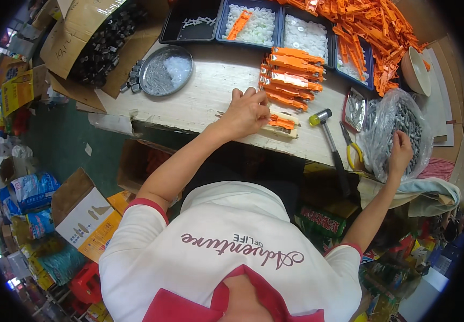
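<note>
My left hand (244, 114) is over the bench with its fingers bent and drawn together. Its fingertips are beside a row of orange plastic parts (295, 78) with metal bits at their ends. Whatever those fingers hold is hidden. Just right of the hand, another orange part (281, 122) lies in a pale block (285, 132) at the bench's near edge. On the right, my right hand (401, 153) dips into a clear plastic bag (374, 140) of small grey metal pins (412, 135). Its fingers are pinched together, and anything between them is too small to make out.
A hammer (326, 129), yellow-handled pliers (354, 147) and a small tray of metal pieces (355, 110) lie between my hands. Behind are bins of white pieces (304, 40) and an orange heap (374, 32). Left stand a round metal dish (154, 91) and a cardboard box (65, 51).
</note>
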